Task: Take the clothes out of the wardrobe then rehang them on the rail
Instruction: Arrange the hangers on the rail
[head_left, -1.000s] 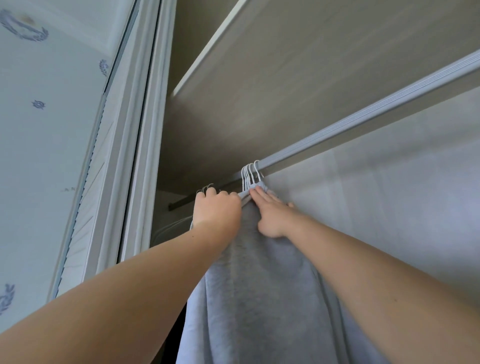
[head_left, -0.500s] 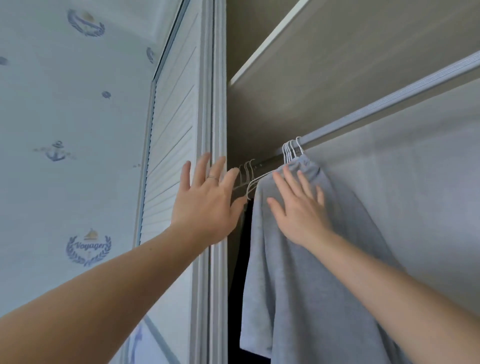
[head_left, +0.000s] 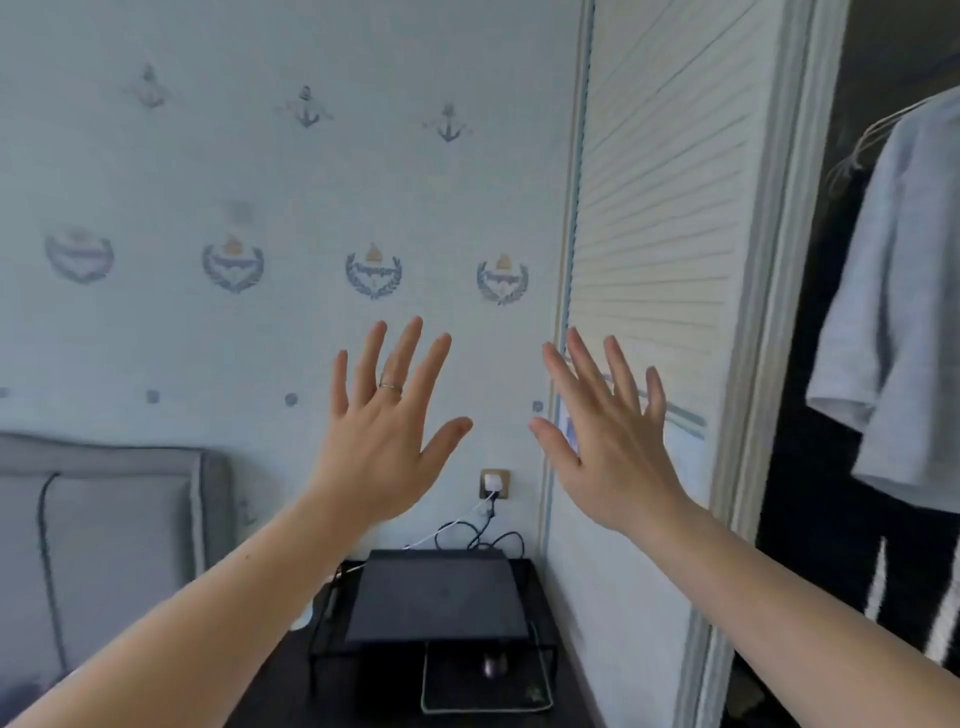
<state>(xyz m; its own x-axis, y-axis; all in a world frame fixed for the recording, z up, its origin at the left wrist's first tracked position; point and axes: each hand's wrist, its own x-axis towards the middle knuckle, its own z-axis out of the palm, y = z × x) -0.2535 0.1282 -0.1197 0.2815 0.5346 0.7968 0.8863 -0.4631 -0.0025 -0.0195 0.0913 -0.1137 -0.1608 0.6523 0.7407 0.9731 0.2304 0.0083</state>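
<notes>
Fingers spread wide, both hands are up before the camera, backs toward it, holding nothing. The left hand (head_left: 382, 447), with a ring (head_left: 390, 387), shows against the patterned wall (head_left: 208, 156); the right hand (head_left: 613, 452) overlaps the louvred wardrobe door (head_left: 660, 208). The grey T-shirt (head_left: 904, 312) hangs on white hangers (head_left: 872, 130) inside the wardrobe (head_left: 826, 493), well apart from both.

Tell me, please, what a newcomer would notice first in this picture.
The left hand and the right hand are raised in the middle with fingers spread, holding nothing. At the far right a grey T-shirt hangs inside the wardrobe, beside its slatted door. Anchor-print wallpaper fills the left.
</notes>
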